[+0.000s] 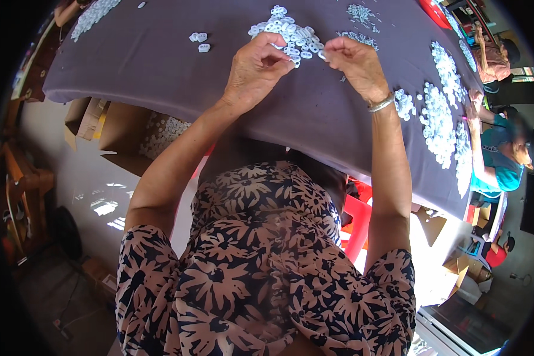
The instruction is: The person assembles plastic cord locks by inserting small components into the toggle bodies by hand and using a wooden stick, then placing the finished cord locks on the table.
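Observation:
My left hand (pixel 256 70) is closed in a pinch, with a small white oval plastic piece (pixel 295 62) at its thumb and fingertip. Across from it my right hand (pixel 359 66), a metal bangle on its wrist, pinches another small white piece (pixel 322 54), partly covered by the fingers. A short gap separates the two hands. Just beyond them lies a heap of white oval plastic pieces with holes (pixel 285 28). Small thin grey pieces (pixel 360 39) lie scattered behind my right hand, too small to name.
The table wears a dark cloth (pixel 160 59). A few white pieces (pixel 200 43) sit left of the heap; larger piles (pixel 438 127) spread at the right, by a person in teal (pixel 497 155). Below the table's left edge stands a cardboard box (pixel 124 136) of white pieces.

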Tool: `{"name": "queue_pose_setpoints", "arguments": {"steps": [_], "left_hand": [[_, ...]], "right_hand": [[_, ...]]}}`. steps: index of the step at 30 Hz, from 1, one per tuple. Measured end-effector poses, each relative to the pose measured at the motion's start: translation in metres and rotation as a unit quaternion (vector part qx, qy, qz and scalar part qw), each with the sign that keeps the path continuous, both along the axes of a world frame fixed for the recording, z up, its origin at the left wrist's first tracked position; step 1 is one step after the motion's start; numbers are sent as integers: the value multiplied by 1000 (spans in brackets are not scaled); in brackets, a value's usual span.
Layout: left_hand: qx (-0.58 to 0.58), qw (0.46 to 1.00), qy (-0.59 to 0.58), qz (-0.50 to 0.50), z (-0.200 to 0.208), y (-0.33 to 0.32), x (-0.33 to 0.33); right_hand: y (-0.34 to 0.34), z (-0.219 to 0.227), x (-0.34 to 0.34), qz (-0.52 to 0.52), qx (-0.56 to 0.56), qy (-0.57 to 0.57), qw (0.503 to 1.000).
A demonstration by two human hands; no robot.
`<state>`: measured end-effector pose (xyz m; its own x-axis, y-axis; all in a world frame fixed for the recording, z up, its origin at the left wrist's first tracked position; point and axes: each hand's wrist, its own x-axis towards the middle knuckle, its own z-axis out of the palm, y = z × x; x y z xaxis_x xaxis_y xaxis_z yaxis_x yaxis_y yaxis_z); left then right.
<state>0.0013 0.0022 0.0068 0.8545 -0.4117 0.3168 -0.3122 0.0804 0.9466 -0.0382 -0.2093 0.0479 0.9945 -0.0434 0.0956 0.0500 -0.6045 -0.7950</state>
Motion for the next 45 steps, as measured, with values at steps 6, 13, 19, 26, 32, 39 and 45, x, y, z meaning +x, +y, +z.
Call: {"name": "queue_pose_setpoints", "arguments": {"steps": [6, 13, 19, 26, 32, 39, 45], "left_hand": [[11, 999, 34, -13, 2, 2, -2], [28, 999, 21, -29, -1, 3, 2], [28, 998, 20, -44, 0, 3, 1], [33, 998, 15, -44, 0, 3, 0], [50, 998, 2, -32, 1, 4, 0], [64, 998, 2, -26, 0, 5, 0], [73, 995, 41, -62, 5, 6, 0]], "right_hand": [[45, -3, -1, -8, 266, -38, 963], [42, -17, 2, 17, 263, -79, 961], [42, -16, 1, 27, 231, -68, 970], [41, -16, -1, 31, 215, -66, 974], [39, -18, -1, 47, 206, -55, 976], [41, -18, -4, 58, 208, -34, 976], [39, -22, -7, 66, 226, -46, 971]]}}
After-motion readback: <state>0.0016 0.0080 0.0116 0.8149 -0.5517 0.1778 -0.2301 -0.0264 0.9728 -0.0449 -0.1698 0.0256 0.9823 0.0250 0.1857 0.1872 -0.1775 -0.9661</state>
